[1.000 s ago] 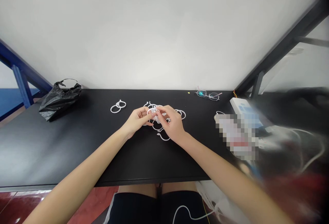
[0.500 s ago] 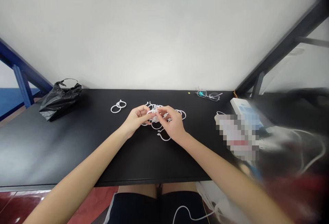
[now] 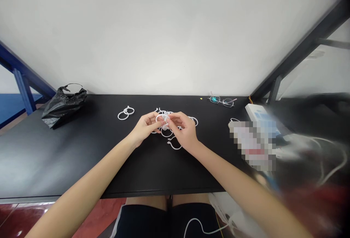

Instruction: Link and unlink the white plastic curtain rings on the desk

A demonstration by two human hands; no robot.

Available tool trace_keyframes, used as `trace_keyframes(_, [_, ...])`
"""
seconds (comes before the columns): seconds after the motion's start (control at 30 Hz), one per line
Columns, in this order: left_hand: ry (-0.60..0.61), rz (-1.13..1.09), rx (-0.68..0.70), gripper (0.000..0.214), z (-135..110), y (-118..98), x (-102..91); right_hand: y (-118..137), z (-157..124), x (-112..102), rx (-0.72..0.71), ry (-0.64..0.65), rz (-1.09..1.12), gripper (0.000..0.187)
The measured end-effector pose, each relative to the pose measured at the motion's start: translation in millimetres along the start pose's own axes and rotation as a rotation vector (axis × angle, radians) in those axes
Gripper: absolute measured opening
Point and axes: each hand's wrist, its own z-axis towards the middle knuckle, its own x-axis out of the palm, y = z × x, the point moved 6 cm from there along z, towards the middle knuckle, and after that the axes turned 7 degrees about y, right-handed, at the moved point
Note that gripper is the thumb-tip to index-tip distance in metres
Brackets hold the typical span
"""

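Both hands meet over a pile of white plastic rings [image 3: 166, 136], which look like shower curtain rings with small knobbed ends. My left hand [image 3: 146, 127] pinches one white plastic ring [image 3: 161, 115] between thumb and fingers. On the other side of that ring, my right hand [image 3: 186, 130] is closed too, its thumb and fingertips at the ring's end. Fingers hide part of it and much of the pile below. An open ring [image 3: 175, 148] lies just under my right hand. Left of my hands, two rings [image 3: 123, 119] lie linked or overlapping; I cannot tell which.
At the left of the black table [image 3: 131, 172] sits a black plastic bag [image 3: 65, 105]. Eyeglasses [image 3: 221, 100] rest near the wall at the right. Further right are a white box [image 3: 258, 112], a blurred-out item [image 3: 253, 147] and clear plastic. A white cable [image 3: 203, 232] hangs below.
The held ring has turned slightly between my fingertips, and its loop shows rounder now. My hands stay in nearly the same place.
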Motion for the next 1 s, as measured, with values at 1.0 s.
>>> trace_keyframes(1.0, [0.066, -0.033, -0.025, 0.025, -1.2, 3.6, 2.2, -15.2, 4.9, -7.7, 0.118, -0.139, 0.214, 0.020])
